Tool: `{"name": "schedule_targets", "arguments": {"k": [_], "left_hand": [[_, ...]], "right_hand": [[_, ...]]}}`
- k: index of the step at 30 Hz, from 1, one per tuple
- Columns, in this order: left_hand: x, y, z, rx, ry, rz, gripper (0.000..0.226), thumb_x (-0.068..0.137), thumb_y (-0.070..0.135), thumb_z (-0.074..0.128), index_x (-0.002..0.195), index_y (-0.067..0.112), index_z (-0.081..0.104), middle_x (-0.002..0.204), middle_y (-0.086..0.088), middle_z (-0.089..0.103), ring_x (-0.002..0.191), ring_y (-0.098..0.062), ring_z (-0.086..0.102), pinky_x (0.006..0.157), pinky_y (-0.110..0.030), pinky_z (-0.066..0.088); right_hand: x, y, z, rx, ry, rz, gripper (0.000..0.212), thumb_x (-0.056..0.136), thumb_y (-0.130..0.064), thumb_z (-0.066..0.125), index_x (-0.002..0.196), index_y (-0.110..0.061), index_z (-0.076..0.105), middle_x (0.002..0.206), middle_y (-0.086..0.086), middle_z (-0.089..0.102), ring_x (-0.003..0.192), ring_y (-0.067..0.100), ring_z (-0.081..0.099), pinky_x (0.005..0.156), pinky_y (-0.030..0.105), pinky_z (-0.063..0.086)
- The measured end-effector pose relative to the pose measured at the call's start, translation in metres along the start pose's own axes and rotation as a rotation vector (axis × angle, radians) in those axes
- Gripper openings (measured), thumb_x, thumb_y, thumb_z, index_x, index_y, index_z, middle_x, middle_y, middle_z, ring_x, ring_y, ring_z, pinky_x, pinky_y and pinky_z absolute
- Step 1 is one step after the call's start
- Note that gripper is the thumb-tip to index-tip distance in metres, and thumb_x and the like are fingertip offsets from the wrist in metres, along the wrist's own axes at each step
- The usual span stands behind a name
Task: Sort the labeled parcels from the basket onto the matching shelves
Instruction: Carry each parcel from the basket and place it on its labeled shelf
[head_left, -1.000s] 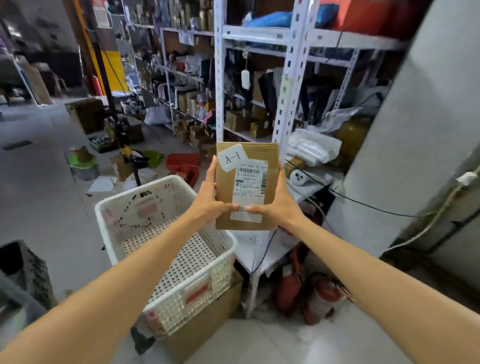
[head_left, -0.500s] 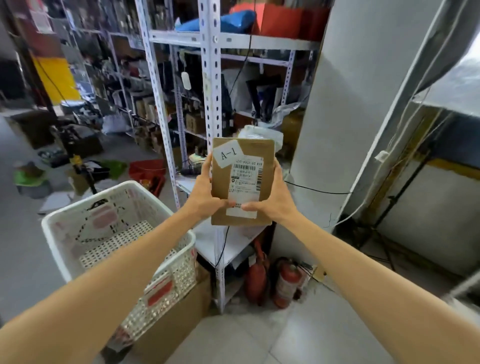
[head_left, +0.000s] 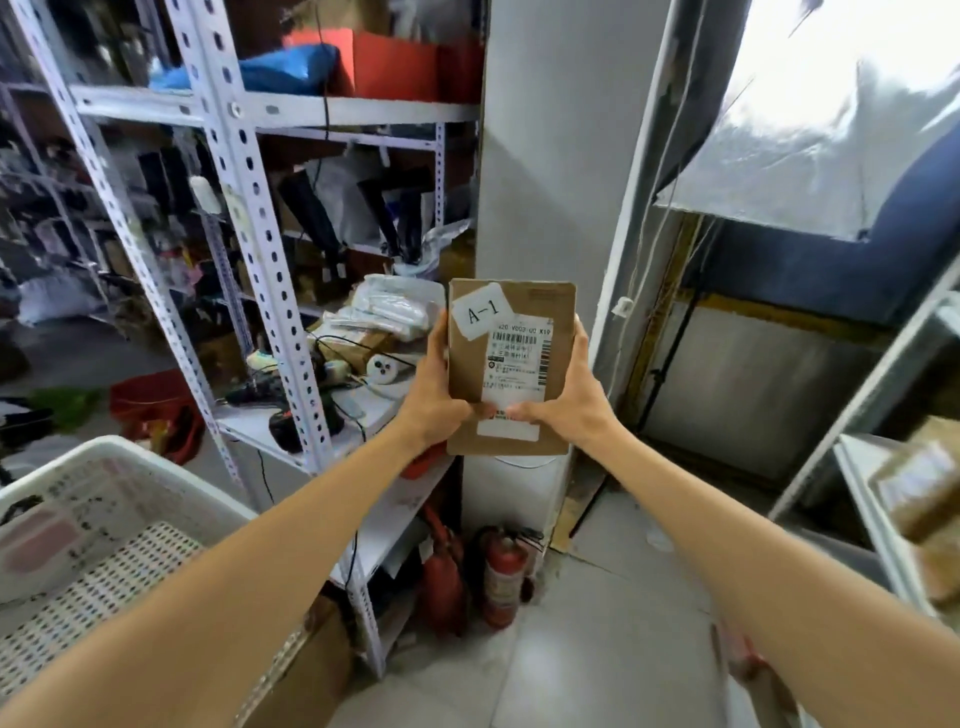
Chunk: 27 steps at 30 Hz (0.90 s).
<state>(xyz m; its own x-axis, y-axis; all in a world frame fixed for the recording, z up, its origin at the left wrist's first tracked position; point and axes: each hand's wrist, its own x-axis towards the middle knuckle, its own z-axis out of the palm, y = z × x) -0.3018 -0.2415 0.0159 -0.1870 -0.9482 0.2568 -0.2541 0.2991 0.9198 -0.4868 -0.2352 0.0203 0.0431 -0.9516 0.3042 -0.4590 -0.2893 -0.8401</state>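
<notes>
A flat brown cardboard parcel (head_left: 540, 306) with a white "A-1" sticker and a barcode label is held upright in front of me. My left hand (head_left: 434, 395) grips its left edge, thumb on the front face. My right hand (head_left: 569, 400) grips its right edge, thumb on the label. The white perforated basket (head_left: 104, 452) stands at the lower left on a cardboard box; what I see of its inside holds no parcels. A second shelf (head_left: 872, 514) at the right edge carries blurred brown boxes (head_left: 919, 488).
A white slotted-metal shelving unit (head_left: 244, 171) full of clutter, cables and bags stands behind the parcel on the left. A grey pillar (head_left: 545, 156) rises straight ahead. Two red fire extinguishers (head_left: 501, 577) stand on the tiled floor at its base.
My view has swung to the right. The basket and the cluttered shelves slid left, and the pillar and a shelf on the right came into view. Both hands keep holding the parcel.
</notes>
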Motion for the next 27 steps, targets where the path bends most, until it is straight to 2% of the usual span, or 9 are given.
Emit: {"name": "schedule_targets", "arguments": {"k": [3,6,9,12,13,16,19,23,27], "left_hand": [[0.037,0.006,0.019,-0.060,-0.082,0.023,0.128,0.057,0.008,0.083,0.153,0.027,0.001,0.147,-0.002,0.035,0.138,-0.021,0.034,0.111,-0.041,0.035],[0.076,0.012,0.037,-0.130,-0.157,0.042,0.126,0.056,0.009,0.083,0.150,0.042,0.006,0.140,-0.001,0.040,0.129,-0.022,0.043,0.103,-0.045,0.045],[0.113,0.022,0.061,-0.145,-0.219,0.075,0.119,0.061,0.011,0.084,0.144,0.054,0.009,0.142,-0.004,0.038,0.127,-0.026,0.045,0.095,-0.051,0.051],[0.147,0.036,0.090,-0.165,-0.289,0.149,0.110,0.070,0.000,0.079,0.146,0.044,0.012,0.129,0.003,0.045,0.115,-0.017,0.049,0.075,-0.023,0.057],[0.156,0.042,0.100,-0.181,-0.325,0.170,0.110,0.070,-0.003,0.077,0.146,0.042,0.012,0.125,0.004,0.046,0.113,-0.016,0.050,0.070,-0.019,0.056],[0.182,0.054,0.131,-0.225,-0.436,0.217,0.114,0.070,-0.007,0.076,0.149,0.039,0.009,0.124,0.006,0.048,0.116,-0.017,0.050,0.079,-0.026,0.057],[0.201,0.065,0.163,-0.258,-0.511,0.252,0.119,0.068,-0.009,0.077,0.151,0.036,0.005,0.132,-0.003,0.045,0.121,-0.022,0.049,0.088,-0.037,0.055],[0.222,0.076,0.209,-0.289,-0.597,0.234,0.122,0.066,-0.005,0.079,0.148,0.046,0.005,0.131,-0.010,0.050,0.119,-0.023,0.052,0.089,-0.035,0.054],[0.242,0.087,0.257,-0.352,-0.678,0.256,0.123,0.060,-0.001,0.081,0.145,0.050,0.009,0.133,-0.012,0.047,0.119,-0.025,0.054,0.087,-0.044,0.056]], "right_hand": [[0.017,0.006,-0.026,-0.049,0.068,0.021,0.129,0.062,-0.008,0.088,0.151,-0.023,-0.003,0.126,-0.011,0.042,0.120,0.007,0.040,0.104,0.034,0.036],[0.034,0.008,-0.052,-0.093,0.168,0.061,0.129,0.061,-0.010,0.088,0.151,-0.026,-0.002,0.120,-0.015,0.047,0.116,0.010,0.047,0.101,0.041,0.047],[0.047,0.010,-0.078,-0.143,0.267,0.072,0.128,0.062,-0.013,0.089,0.151,-0.023,-0.003,0.126,-0.011,0.048,0.117,0.009,0.047,0.100,0.036,0.047],[0.056,0.013,-0.105,-0.205,0.376,0.092,0.128,0.061,-0.019,0.090,0.151,-0.024,-0.002,0.130,-0.008,0.048,0.117,0.008,0.048,0.097,0.042,0.051],[0.057,0.015,-0.115,-0.233,0.412,0.102,0.128,0.061,-0.020,0.090,0.151,-0.024,-0.003,0.129,-0.008,0.048,0.116,0.007,0.048,0.097,0.042,0.051],[0.060,0.020,-0.145,-0.290,0.499,0.151,0.129,0.061,-0.018,0.090,0.150,-0.024,-0.003,0.122,-0.013,0.047,0.113,0.005,0.046,0.100,0.040,0.049],[0.058,0.027,-0.172,-0.370,0.578,0.193,0.130,0.060,-0.018,0.090,0.150,-0.021,-0.003,0.132,-0.004,0.050,0.116,0.004,0.044,0.099,0.029,0.042],[0.055,0.042,-0.205,-0.452,0.647,0.272,0.127,0.060,-0.022,0.090,0.150,-0.018,0.000,0.135,0.002,0.051,0.124,0.021,0.052,0.101,0.046,0.047],[0.059,0.061,-0.245,-0.480,0.690,0.345,0.126,0.061,-0.025,0.090,0.149,-0.021,0.000,0.136,-0.001,0.051,0.127,0.022,0.049,0.103,0.050,0.045]]}}
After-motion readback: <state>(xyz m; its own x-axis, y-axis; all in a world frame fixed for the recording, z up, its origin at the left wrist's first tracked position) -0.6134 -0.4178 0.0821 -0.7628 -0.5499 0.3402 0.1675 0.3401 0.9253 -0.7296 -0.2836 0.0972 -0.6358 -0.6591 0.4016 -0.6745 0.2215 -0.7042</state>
